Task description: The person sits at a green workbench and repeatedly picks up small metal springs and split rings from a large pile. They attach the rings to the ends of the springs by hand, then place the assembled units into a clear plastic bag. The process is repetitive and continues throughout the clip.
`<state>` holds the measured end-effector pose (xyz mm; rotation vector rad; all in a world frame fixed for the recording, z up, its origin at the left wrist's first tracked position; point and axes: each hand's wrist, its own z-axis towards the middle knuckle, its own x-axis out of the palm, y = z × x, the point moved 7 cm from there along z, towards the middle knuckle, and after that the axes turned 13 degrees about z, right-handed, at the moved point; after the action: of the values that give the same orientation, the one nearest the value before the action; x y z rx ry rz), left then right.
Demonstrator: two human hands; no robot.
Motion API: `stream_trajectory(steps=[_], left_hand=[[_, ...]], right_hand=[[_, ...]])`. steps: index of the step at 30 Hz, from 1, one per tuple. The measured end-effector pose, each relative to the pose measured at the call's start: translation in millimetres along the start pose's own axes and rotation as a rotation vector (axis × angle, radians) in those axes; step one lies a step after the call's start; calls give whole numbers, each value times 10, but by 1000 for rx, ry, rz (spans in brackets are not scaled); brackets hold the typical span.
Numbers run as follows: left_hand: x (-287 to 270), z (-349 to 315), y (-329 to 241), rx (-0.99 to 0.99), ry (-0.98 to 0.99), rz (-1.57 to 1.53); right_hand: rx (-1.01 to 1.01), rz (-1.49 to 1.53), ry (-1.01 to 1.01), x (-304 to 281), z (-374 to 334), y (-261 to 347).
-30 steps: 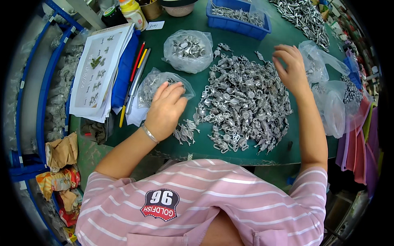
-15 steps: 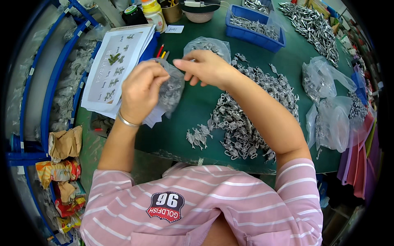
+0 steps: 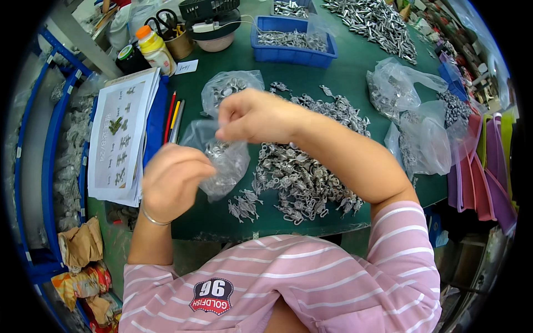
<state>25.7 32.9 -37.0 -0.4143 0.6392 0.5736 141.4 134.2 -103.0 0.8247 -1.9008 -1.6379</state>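
Note:
A clear plastic bag (image 3: 229, 171) with grey metal pieces in it rests on the green table between my hands. My left hand (image 3: 173, 178) is at the bag's left side, blurred by motion, and I cannot tell if its fingers grip the film. Over the bag's upper right edge is my right hand (image 3: 252, 115), fingers curled closed; what they hold, if anything, is hidden. Beneath my right forearm spreads a big pile of grey fishbone-shaped metal charms (image 3: 302, 180). A small group of the same charms (image 3: 244, 206) lies apart, nearer my body.
A second bag of metal pieces (image 3: 230, 84) sits behind. Printed sheets (image 3: 122, 139), pencils (image 3: 170, 119) and bottles (image 3: 155, 51) are at left. A blue bin (image 3: 294, 54) stands at the back, a heap of silver pieces (image 3: 377, 25) beyond. More filled bags (image 3: 425, 139) lie right.
The bag is down on the table, where my left hand held it up before. Both hands have come nearer my body, and my right fingers have curled in. The view has shifted.

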Motion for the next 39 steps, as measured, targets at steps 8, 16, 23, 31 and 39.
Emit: stream_trajectory(steps=[8, 16, 23, 31, 39], left_hand=[[56, 115, 243, -329, -368, -182], [553, -94, 308, -492, 27, -434], [728, -166, 328, -584, 133, -463], [1019, -181, 242, -567, 276, -486], [939, -306, 295, -635, 287, -475]], right_hand=[[-381, 551, -624, -1152, -526, 625], [-305, 755, -930, -2568, -350, -430], [-182, 665, -844, -2905, -486, -747], [77, 351, -885, -2806, -543, -705], [-233, 926, -844, -2895, -183, -757]])
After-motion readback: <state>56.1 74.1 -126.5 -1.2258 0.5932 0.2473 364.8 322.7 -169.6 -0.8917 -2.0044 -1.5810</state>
